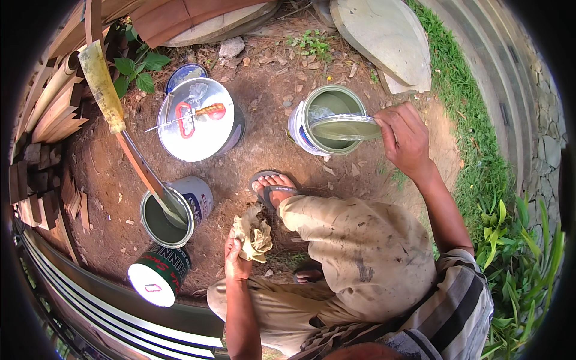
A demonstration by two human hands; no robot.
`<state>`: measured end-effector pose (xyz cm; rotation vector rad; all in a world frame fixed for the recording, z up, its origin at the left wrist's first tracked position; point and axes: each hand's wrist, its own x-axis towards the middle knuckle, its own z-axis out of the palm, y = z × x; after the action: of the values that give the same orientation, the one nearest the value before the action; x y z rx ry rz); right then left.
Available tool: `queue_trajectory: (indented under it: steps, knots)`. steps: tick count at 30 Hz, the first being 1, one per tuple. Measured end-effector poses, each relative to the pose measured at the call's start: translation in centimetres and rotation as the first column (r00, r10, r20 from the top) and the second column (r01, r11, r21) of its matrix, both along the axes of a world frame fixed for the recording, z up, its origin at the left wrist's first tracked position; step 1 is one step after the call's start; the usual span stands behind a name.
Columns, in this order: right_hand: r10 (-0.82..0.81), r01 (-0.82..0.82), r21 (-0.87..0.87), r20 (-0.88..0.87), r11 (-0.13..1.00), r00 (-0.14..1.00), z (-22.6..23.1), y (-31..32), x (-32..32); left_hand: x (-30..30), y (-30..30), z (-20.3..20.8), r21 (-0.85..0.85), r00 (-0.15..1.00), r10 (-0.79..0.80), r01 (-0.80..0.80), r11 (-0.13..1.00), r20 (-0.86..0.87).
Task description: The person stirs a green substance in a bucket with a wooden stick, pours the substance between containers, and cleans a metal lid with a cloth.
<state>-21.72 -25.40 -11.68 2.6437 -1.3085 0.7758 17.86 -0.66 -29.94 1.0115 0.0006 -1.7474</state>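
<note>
My left hand (237,259) is closed around a crumpled, stained beige rag (253,235), held above the ground beside my knee. With my right hand (405,138) I pinch the edge of a round lid (348,128) coated in olive-green paint. This lid is tilted over the mouth of an open paint can (307,114), covering part of the opening. Olive-green paint (336,99) shows inside the can. Whether the lid touches the rim, I cannot tell.
A second open can (201,195) holds a paint-smeared stick (147,165) beside a green tin (158,271). Left of centre stands a large lidded bucket (195,141) with a brush (210,108) and a red-handled tool (185,120) on top. Stacked wood (57,117) lines the left side.
</note>
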Motion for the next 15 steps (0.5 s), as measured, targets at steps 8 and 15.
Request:
queue_trajectory:
  steps: [8,15]
  knots:
    - [0.011,-0.031,-0.136,-0.143,0.99,0.99,2.1,-2.9,1.4,0.2,0.4,0.3,-0.051,1.0,0.004,-0.004,0.999,-0.009]
    - [0.14,-0.144,0.003,-0.245,0.99,0.959,-2.6,2.1,0.8,0.0,0.2,2.1,-0.035,0.999,0.032,-0.032,0.999,-0.002]
